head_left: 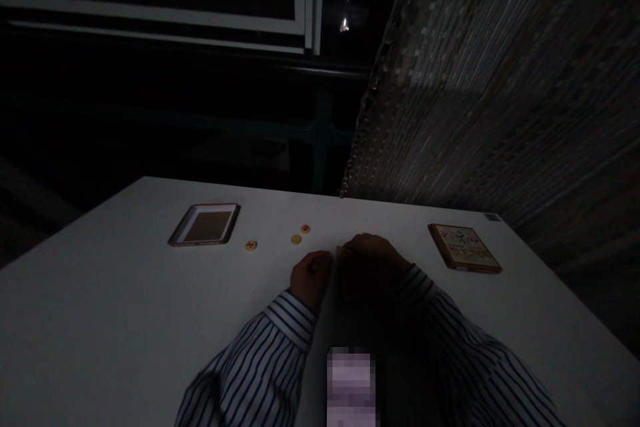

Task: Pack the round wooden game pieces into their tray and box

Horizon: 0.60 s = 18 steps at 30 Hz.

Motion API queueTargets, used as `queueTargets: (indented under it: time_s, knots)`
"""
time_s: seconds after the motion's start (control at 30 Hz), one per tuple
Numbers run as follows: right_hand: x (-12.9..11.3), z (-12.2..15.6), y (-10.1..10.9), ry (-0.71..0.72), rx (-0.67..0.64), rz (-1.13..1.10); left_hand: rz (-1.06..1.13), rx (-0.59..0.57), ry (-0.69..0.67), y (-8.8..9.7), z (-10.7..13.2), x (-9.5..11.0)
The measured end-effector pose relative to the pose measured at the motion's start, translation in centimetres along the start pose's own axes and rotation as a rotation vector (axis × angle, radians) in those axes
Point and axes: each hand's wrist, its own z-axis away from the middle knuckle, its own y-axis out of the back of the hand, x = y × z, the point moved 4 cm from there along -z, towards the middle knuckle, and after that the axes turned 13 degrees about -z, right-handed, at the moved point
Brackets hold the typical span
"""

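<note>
Close together over the white table (pixel 125 293), my two hands are nearly meeting. My left hand (pixel 311 278) is curled closed; whatever it may hold is hidden by the fingers. My right hand (pixel 374 253) is closed too, palm down, its fingertips by the left fingers. What it may hold cannot be made out in the dim light. Just beyond the left hand lie three small round pieces with a pale wood look: one piece with a red mark (pixel 251 245), a plainer piece (pixel 297 239) and another red-marked piece (pixel 305 229).
A shallow open box (pixel 232 227) sits at the left. On the right lies a flat box or lid (pixel 465 247) with a printed top. A bead-like string curtain (pixel 450 113) hangs behind the table's right side. A pixelated phone-like shape (pixel 351 387) is near me.
</note>
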Motion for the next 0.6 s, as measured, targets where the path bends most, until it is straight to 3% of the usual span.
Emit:
queueTargets:
  time_s: [0.6]
  knots:
    - [-0.56,0.06,0.46,-0.003,-0.059,0.015,0.005,-0.006,0.003,0.09,0.13,0.33]
